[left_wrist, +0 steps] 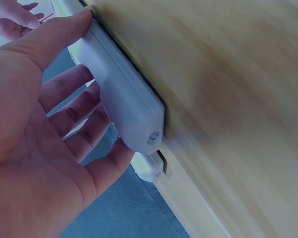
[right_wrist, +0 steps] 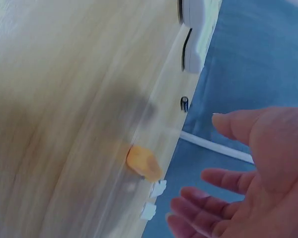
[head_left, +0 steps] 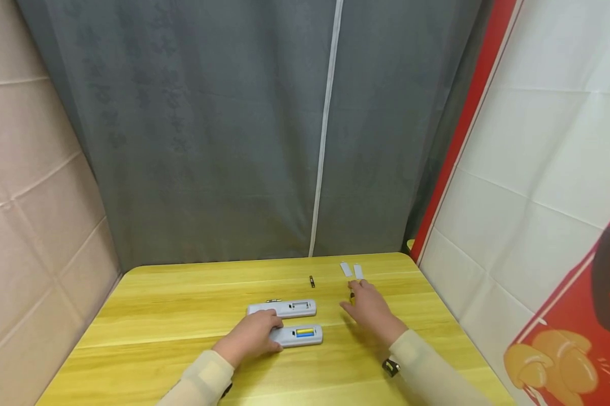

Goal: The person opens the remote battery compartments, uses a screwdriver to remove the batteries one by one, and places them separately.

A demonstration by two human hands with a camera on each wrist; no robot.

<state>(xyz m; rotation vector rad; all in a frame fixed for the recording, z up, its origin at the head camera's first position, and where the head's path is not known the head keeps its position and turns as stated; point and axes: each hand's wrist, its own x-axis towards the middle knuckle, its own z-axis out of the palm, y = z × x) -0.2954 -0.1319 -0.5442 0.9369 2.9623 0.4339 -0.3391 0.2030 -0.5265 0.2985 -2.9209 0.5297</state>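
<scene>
Two pale grey remote controls lie side by side, their battery compartments uncovered. My left hand grips the left end of the nearer remote control, thumb on one long side and fingers on the other, as the left wrist view shows. A yellow and a blue battery sit in its compartment. The farther remote control has no coloured batteries in it. To the right, my right hand hovers with fingers spread, holding nothing. Close to it lies an orange-yellow object, blurred and partly hidden by the hand in the head view.
Two small pale covers lie at the back right of the wooden table. A dark battery lies left of them, and another slim dark piece is behind the farther remote. A grey curtain hangs behind the table.
</scene>
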